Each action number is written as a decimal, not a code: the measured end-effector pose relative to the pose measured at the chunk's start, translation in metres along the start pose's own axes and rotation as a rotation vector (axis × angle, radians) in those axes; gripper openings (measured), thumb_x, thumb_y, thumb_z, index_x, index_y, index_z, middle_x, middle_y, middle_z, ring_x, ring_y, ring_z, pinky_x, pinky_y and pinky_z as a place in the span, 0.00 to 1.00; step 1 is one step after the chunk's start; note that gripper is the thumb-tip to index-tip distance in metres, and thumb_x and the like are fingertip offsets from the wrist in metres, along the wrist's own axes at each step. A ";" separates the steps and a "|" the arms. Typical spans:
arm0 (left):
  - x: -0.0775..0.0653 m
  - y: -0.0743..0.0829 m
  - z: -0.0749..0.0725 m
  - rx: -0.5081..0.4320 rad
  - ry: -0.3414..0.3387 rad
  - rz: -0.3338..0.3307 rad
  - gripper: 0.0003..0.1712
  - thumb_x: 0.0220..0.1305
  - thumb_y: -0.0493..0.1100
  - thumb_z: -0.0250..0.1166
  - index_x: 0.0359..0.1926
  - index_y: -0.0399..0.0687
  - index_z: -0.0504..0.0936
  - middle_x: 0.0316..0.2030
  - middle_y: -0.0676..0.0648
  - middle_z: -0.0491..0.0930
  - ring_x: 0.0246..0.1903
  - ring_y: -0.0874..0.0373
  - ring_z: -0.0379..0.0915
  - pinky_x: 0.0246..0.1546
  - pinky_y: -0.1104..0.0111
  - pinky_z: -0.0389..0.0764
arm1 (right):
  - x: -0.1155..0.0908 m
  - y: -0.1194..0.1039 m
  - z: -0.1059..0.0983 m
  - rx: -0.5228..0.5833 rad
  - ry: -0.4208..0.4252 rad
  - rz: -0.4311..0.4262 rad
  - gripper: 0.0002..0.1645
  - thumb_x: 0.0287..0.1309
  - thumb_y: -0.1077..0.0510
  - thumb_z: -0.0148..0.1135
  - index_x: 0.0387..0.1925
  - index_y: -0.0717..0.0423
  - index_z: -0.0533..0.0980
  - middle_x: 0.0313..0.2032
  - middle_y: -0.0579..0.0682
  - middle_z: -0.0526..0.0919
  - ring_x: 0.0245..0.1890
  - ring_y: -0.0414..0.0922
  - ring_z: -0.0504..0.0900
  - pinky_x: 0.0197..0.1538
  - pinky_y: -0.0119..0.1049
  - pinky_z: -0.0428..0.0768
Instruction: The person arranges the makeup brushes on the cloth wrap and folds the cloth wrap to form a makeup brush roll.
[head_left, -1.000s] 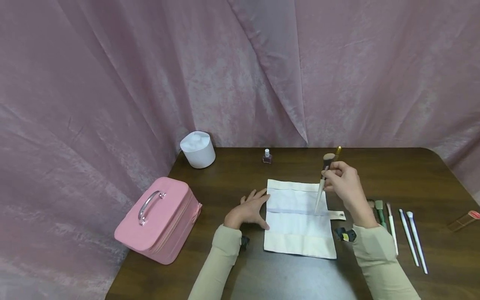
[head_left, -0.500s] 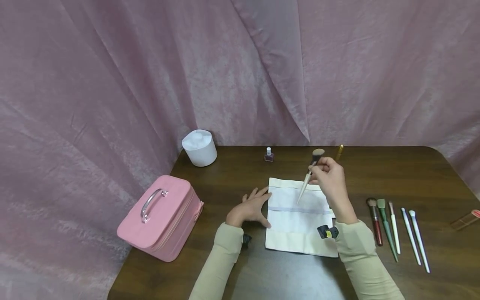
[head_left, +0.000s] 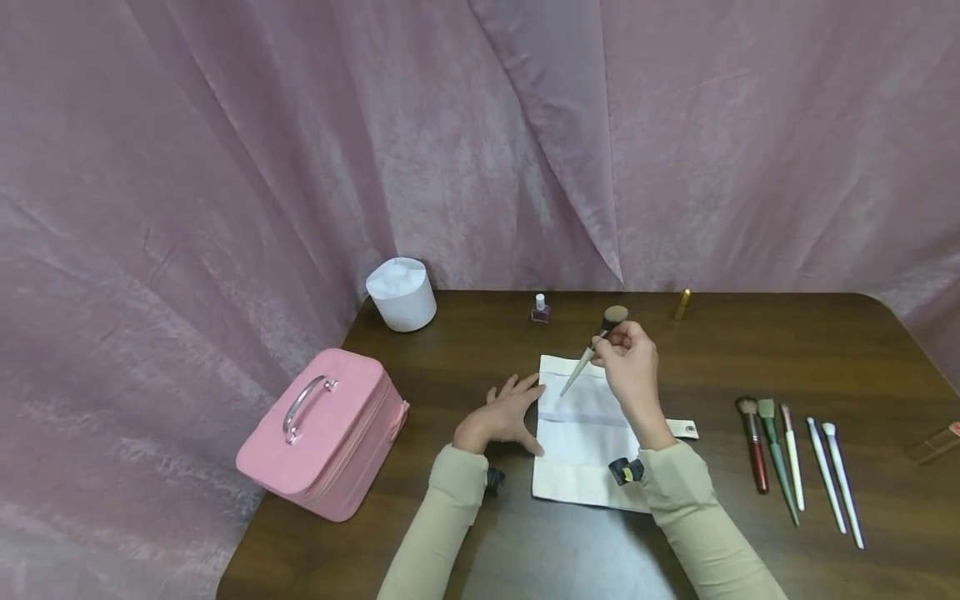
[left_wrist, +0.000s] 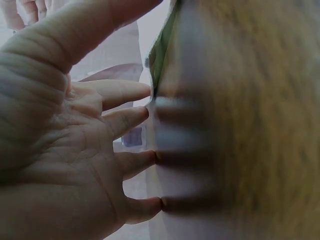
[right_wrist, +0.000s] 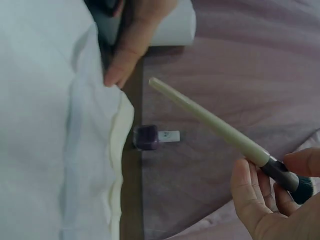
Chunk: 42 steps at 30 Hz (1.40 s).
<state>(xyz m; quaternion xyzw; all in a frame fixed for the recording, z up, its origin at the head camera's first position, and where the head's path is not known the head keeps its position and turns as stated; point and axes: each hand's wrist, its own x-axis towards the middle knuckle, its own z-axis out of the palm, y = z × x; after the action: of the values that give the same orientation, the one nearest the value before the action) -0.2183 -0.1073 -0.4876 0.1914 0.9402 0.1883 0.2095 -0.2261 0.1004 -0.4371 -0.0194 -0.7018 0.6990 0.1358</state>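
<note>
In the head view a white cloth brush roll [head_left: 577, 479] lies unfolded on the table, a snap strap [head_left: 682, 429] sticking out at its right. My left hand [head_left: 501, 418] rests at the roll's left edge with fingers spread; the left wrist view shows the fingertips [left_wrist: 142, 114] touching down along that edge. Above the roll my right hand [head_left: 632, 367] pinches a makeup brush [right_wrist: 210, 120] near its dark ferrule. Its pale handle slants down to the left, bristles up. In the right wrist view the handle's tip is apart from the cloth.
Several makeup brushes [head_left: 776, 454] lie in a row at the right, with a clear-sided tube [head_left: 933, 443] beyond. A pink case [head_left: 315, 433] stands at the left. Along the back are a white tissue roll [head_left: 405, 300], a nail polish bottle [head_left: 540, 312] and a gold tube [head_left: 682, 305].
My right hand has moved left across the roll with the makeup brush, whose handle now tilts more. The row of brushes has come into full view. My left hand has stayed put.
</note>
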 end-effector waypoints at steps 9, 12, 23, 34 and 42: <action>-0.001 0.002 -0.001 0.006 0.002 -0.005 0.62 0.47 0.53 0.84 0.78 0.51 0.59 0.80 0.50 0.47 0.78 0.43 0.37 0.70 0.38 0.46 | 0.000 0.014 0.007 -0.121 -0.097 0.025 0.13 0.64 0.70 0.59 0.49 0.72 0.74 0.40 0.65 0.82 0.32 0.36 0.83 0.40 0.39 0.86; -0.002 0.002 -0.001 0.003 0.000 -0.013 0.62 0.47 0.52 0.84 0.78 0.51 0.59 0.80 0.50 0.47 0.78 0.43 0.37 0.71 0.38 0.47 | 0.000 0.017 0.009 -0.136 -0.129 0.051 0.13 0.65 0.69 0.59 0.50 0.72 0.74 0.41 0.65 0.82 0.35 0.41 0.84 0.39 0.38 0.86; 0.003 0.001 0.000 0.016 -0.001 -0.027 0.62 0.47 0.53 0.84 0.79 0.51 0.59 0.80 0.50 0.47 0.78 0.42 0.36 0.70 0.38 0.47 | -0.002 0.025 0.017 -0.141 -0.258 0.116 0.16 0.69 0.69 0.56 0.54 0.77 0.70 0.41 0.65 0.78 0.35 0.51 0.86 0.34 0.37 0.86; 0.003 0.002 0.003 0.025 -0.001 -0.040 0.62 0.46 0.54 0.84 0.79 0.52 0.60 0.79 0.50 0.48 0.78 0.42 0.38 0.70 0.38 0.48 | -0.002 0.030 0.014 -0.188 -0.354 0.126 0.12 0.70 0.69 0.55 0.49 0.76 0.71 0.39 0.65 0.79 0.34 0.53 0.87 0.35 0.43 0.86; 0.003 0.002 0.003 0.000 0.005 -0.037 0.62 0.46 0.52 0.84 0.78 0.52 0.60 0.79 0.50 0.50 0.78 0.42 0.37 0.70 0.37 0.47 | 0.000 0.038 0.015 -0.235 -0.385 0.143 0.12 0.68 0.70 0.57 0.49 0.77 0.74 0.32 0.60 0.81 0.28 0.48 0.85 0.32 0.39 0.86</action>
<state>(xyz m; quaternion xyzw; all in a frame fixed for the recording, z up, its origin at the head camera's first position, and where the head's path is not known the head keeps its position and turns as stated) -0.2191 -0.1032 -0.4898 0.1734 0.9441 0.1851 0.2104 -0.2355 0.0867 -0.4739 0.0488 -0.7881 0.6113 -0.0537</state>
